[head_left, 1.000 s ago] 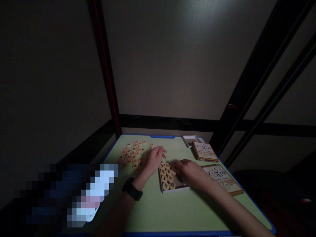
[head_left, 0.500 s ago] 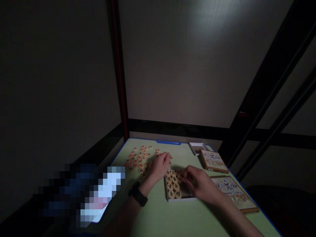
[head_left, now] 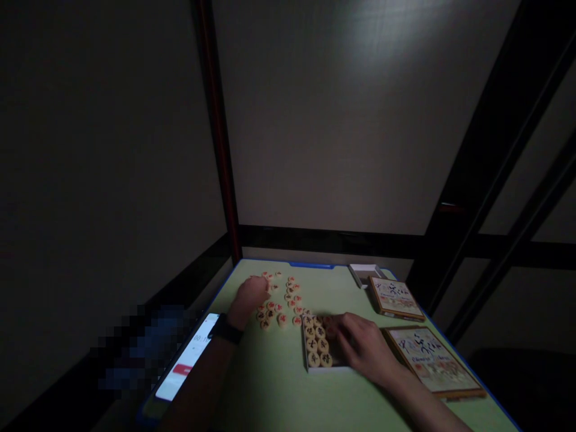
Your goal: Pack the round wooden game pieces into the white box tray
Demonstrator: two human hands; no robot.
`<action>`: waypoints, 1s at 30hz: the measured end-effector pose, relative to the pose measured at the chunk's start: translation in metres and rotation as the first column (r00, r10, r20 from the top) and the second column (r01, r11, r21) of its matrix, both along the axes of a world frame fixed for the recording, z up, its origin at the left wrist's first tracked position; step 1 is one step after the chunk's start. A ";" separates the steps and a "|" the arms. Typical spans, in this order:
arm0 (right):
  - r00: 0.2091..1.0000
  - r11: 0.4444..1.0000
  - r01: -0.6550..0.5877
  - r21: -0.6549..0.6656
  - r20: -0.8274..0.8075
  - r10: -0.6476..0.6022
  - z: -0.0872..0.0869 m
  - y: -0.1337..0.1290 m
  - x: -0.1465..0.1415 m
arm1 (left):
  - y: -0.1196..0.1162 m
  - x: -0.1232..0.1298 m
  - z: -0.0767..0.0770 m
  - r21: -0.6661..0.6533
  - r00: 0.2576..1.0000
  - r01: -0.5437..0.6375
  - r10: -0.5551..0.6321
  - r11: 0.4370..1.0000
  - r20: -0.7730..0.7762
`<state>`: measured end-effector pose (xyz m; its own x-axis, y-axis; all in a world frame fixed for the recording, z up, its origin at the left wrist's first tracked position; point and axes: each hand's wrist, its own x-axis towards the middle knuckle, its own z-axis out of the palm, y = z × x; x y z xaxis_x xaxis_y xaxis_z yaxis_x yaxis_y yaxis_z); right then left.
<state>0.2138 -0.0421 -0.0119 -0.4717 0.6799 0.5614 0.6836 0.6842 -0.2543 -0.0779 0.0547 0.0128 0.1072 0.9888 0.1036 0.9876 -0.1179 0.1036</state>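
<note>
My right hand (head_left: 362,345) is over the right part of a shallow white-edged box (head_left: 339,368). Its fingertips close on a red-marked xiangqi piece (head_left: 331,331). Two columns of black-marked xiangqi pieces (head_left: 319,344) fill the box's left side. My left hand (head_left: 252,295), with a dark watch (head_left: 226,329) at the wrist, reaches over the left of the loose pieces. Its fingers are curled down, and what is under them is hidden. Red- and black-marked loose pieces (head_left: 281,320) lie scattered between the hand and the box.
An open white tray-like box part (head_left: 366,275) stands at the table's far right. Two printed Chinese chess boxes (head_left: 398,297) lie along the right edge. A lit phone (head_left: 168,384) rests at the left edge of the green table (head_left: 265,384). Walls rise behind and left.
My left hand has moved left, from beside the box to over the loose pieces. My right hand stays at the box, where a red-marked piece now shows at its fingertips. The view has shifted slightly.
</note>
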 end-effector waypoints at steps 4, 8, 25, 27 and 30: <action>1.000 1.000 -0.021 0.016 0.012 0.021 -0.002 -0.002 -0.003 | 0.003 0.002 -0.010 -0.010 0.999 0.044 -0.044 0.999 -0.030; 1.000 1.000 0.011 0.010 0.027 -0.011 -0.002 -0.001 -0.002 | 0.007 0.000 -0.020 0.005 0.996 0.078 -0.078 0.997 -0.039; 1.000 0.997 -0.006 0.073 0.000 0.006 -0.001 0.000 -0.001 | 0.016 0.029 -0.015 0.132 0.948 0.314 -0.318 0.940 0.007; 1.000 0.999 -0.004 0.052 -0.004 0.004 -0.001 0.001 0.000 | 0.024 0.040 -0.009 0.134 0.922 0.375 -0.384 0.917 0.047; 1.000 1.000 0.018 0.022 -0.013 -0.018 -0.001 0.002 0.003 | 0.037 0.052 -0.005 0.098 0.901 0.422 -0.429 0.901 0.061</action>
<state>0.2164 -0.0403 -0.0129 -0.4523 0.6759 0.5819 0.6929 0.6770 -0.2479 -0.0259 0.0920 0.0079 0.5042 0.8386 0.2061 0.8302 -0.5364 0.1517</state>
